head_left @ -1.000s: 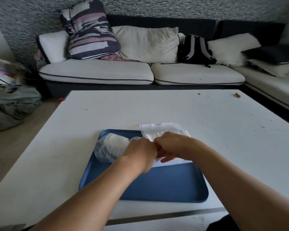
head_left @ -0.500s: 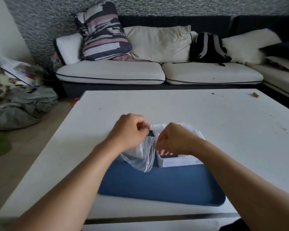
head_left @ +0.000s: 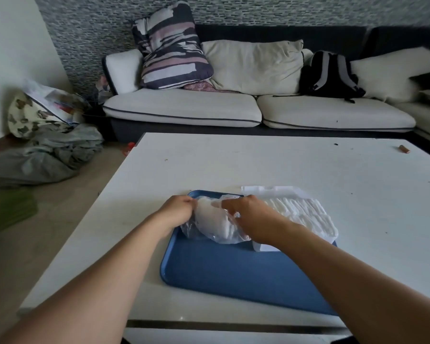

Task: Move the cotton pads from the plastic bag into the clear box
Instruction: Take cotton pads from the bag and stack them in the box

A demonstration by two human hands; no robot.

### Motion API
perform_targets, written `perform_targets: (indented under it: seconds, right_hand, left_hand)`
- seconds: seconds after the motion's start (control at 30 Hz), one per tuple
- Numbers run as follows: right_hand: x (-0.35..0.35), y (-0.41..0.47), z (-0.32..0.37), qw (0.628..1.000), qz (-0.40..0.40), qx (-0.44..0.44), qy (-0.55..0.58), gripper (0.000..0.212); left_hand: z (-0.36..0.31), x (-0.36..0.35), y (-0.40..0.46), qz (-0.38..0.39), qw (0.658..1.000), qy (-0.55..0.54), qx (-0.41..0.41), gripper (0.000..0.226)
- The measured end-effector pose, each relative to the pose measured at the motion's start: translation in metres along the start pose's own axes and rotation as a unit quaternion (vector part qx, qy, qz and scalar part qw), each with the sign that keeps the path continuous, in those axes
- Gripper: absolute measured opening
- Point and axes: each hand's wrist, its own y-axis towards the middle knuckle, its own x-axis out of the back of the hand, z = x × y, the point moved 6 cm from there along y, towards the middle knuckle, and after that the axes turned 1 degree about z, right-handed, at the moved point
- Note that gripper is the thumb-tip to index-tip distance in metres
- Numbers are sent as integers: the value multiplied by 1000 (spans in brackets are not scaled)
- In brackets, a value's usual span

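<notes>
A clear plastic bag (head_left: 209, 229) with white cotton pads (head_left: 210, 218) inside lies on the far left part of a blue tray (head_left: 233, 269). My left hand (head_left: 178, 211) pinches the bag's left edge. My right hand (head_left: 252, 217) reaches into the bag's opening, its fingers under the plastic on the pads. To the right stands the clear box (head_left: 305, 217), open, filled with a row of white cotton pads, its lid (head_left: 271, 191) folded back behind it.
The tray sits on a white table (head_left: 258, 165). A small brown item (head_left: 404, 149) lies at the table's far right. Behind the table is a sofa (head_left: 233, 108) with cushions and a black backpack (head_left: 329, 74). Clothes and bags (head_left: 42, 145) lie on the floor at left.
The bag, held up above the tray half a second ago, is now down on the tray. My right hand has gone into its opening. The camera view has shifted left.
</notes>
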Motion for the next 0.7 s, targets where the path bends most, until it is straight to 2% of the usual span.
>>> perform_targets:
  seconds: [0.07, 0.13, 0.23, 0.3, 0.4, 0.47, 0.57, 0.63, 0.7]
  right_hand:
    - [-2, 0, 3, 999, 3, 6, -36, 24]
    - [-5, -1, 9, 993, 3, 12, -115, 17]
    - [-12, 1, 16, 986, -3, 36, -161, 29]
    - [-13, 2, 16, 984, -6, 40, -176, 28]
    - [-13, 0, 15, 977, -18, 29, -212, 18]
    - [-15, -1, 13, 977, -23, 31, -209, 19]
    - [-19, -1, 10, 979, -12, 42, -198, 24]
    - [-20, -2, 9, 982, -7, 47, -182, 28]
    - [-18, -3, 9, 987, -15, 48, -155, 29]
  left_hand:
    - [-2, -2, 2, 11, 999, 38, -12, 25]
    - [-7, -3, 2, 3, 995, 91, -46, 25]
    - [-13, -1, 2, -32, 979, 176, -99, 26]
    - [-15, -2, 1, -34, 977, 183, -106, 32]
    - [-12, -9, 4, 33, 978, 193, -74, 37]
    - [-11, -14, 3, 68, 973, 211, -56, 34]
    - [-3, -20, 3, 103, 978, 180, -15, 27]
    - [-1, -21, 1, 116, 981, 156, 4, 23]
    - [-2, -20, 1, 106, 980, 167, -10, 21]
